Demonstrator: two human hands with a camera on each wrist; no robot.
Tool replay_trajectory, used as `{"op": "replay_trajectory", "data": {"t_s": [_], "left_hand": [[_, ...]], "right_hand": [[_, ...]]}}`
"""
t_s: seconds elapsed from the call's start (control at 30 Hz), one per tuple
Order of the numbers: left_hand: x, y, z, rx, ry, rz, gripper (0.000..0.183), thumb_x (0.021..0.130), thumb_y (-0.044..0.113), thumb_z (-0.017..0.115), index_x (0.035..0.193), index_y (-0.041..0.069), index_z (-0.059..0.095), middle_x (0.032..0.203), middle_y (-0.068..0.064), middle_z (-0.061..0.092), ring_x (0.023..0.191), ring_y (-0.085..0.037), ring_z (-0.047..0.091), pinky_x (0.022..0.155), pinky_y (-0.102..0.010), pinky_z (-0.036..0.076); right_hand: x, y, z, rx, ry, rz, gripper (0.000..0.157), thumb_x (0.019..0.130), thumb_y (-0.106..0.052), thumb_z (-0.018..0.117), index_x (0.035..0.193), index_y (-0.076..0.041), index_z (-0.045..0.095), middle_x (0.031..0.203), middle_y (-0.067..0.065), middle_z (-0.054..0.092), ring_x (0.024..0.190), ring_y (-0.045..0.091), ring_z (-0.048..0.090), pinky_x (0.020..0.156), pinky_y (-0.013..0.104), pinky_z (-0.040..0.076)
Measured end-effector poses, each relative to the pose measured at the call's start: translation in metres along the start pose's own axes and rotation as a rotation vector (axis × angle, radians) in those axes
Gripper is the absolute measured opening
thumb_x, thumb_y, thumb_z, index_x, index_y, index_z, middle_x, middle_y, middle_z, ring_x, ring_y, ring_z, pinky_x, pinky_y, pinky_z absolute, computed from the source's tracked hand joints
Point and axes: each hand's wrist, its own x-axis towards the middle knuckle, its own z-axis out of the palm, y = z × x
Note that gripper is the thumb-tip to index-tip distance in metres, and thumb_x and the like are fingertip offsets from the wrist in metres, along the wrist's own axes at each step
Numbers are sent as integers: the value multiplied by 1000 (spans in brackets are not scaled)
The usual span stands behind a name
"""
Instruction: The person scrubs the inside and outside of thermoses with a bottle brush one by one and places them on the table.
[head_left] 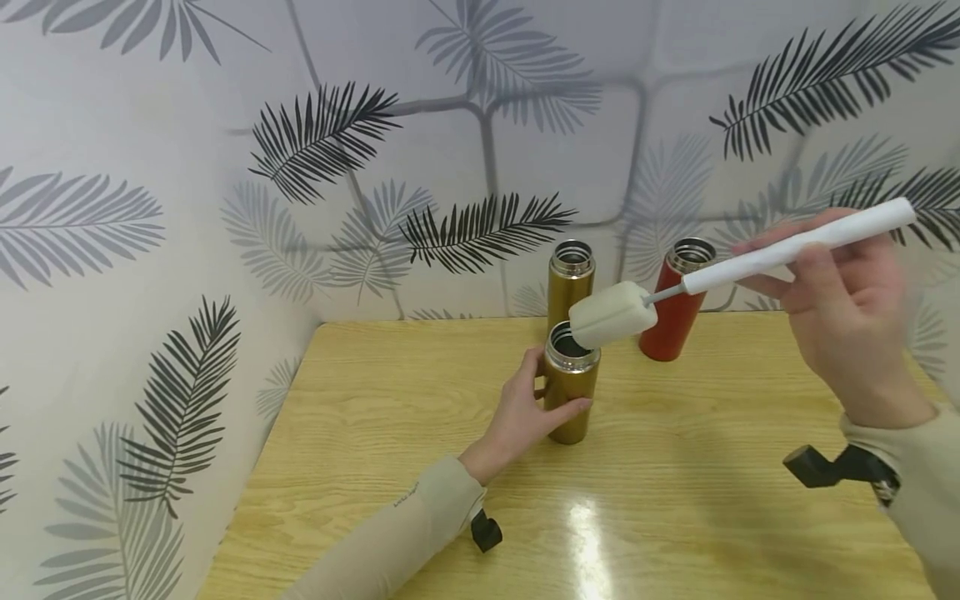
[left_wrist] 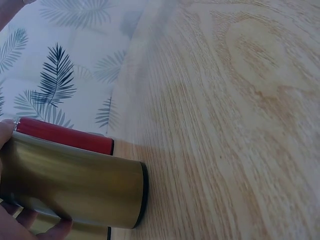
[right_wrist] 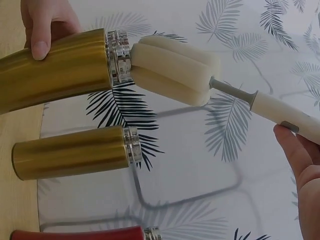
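Note:
My left hand [head_left: 525,407] grips a gold thermos bottle [head_left: 572,400] that stands upright and lidless on the table, thumb on one side and fingers round the other. In my right hand [head_left: 851,312] is the white handle of a bottle brush [head_left: 798,246], pinched between thumb and fingers. The brush's cream sponge head [right_wrist: 172,70] is right at the steel mouth of the gripped bottle, tilted, with its tip overlapping the opening. In the left wrist view the gold body [left_wrist: 75,182] shows its dark base on the wood.
Behind the gripped bottle stands a second gold bottle [head_left: 570,283], also lidless. A red bottle [head_left: 671,312] with an uncovered mouth stands to its right, near the table's back edge. The wooden table [head_left: 390,383] meets a wall [head_left: 420,158] with a leaf pattern.

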Motion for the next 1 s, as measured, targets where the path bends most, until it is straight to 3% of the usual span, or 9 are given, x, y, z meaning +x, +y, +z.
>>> {"op": "replay_trajectory", "data": {"t_s": [0.2, 0.33, 0.47, 0.67, 0.83, 1.0], "left_hand": [[0, -1, 1, 0, 0, 13, 70, 90, 25, 85, 145, 12, 44, 140, -5, 59, 124, -20, 59, 98, -37, 56], [0, -1, 2, 1, 1, 15, 70, 90, 25, 85, 145, 12, 43, 140, -6, 59, 125, -20, 59, 98, -38, 56], [0, -1, 2, -1, -4, 13, 71, 91, 25, 84, 147, 12, 42, 142, -7, 58, 126, -21, 58, 99, -41, 55], [0, -1, 2, 0, -11, 15, 73, 92, 25, 83, 149, 12, 40, 144, -6, 57, 127, -21, 58, 99, -43, 55], [0, -2, 3, -1, -9, 18, 73, 92, 26, 83, 150, 13, 40, 144, -6, 56, 126, -21, 58, 99, -41, 55], [-2, -2, 5, 5, 3, 9, 73, 91, 25, 83, 150, 14, 41, 145, -5, 57, 125, -21, 58, 99, -38, 55]], "right_hand": [[9, 7, 8, 106, -47, 1, 23, 102, 20, 35, 125, 21, 39, 111, 36, 63, 105, 47, 69, 95, 51, 57], [15, 9, 16, 168, -43, 0, 18, 106, 10, 41, 116, 25, 42, 105, 37, 64, 101, 49, 70, 94, 50, 59], [19, 8, 21, 91, -35, -29, 29, 108, 1, 49, 114, 29, 47, 104, 35, 67, 101, 46, 72, 93, 46, 60], [25, 5, 24, -26, -65, -66, 21, 103, 10, 53, 117, 25, 49, 100, 34, 69, 95, 41, 74, 90, 42, 61], [27, 3, 27, -77, -121, -38, 19, 102, 9, 57, 110, 24, 50, 100, 31, 67, 98, 38, 73, 90, 39, 61], [27, 6, 32, -220, -178, -15, 20, 102, 6, 58, 112, 23, 51, 103, 26, 68, 100, 33, 72, 88, 35, 61]]}}
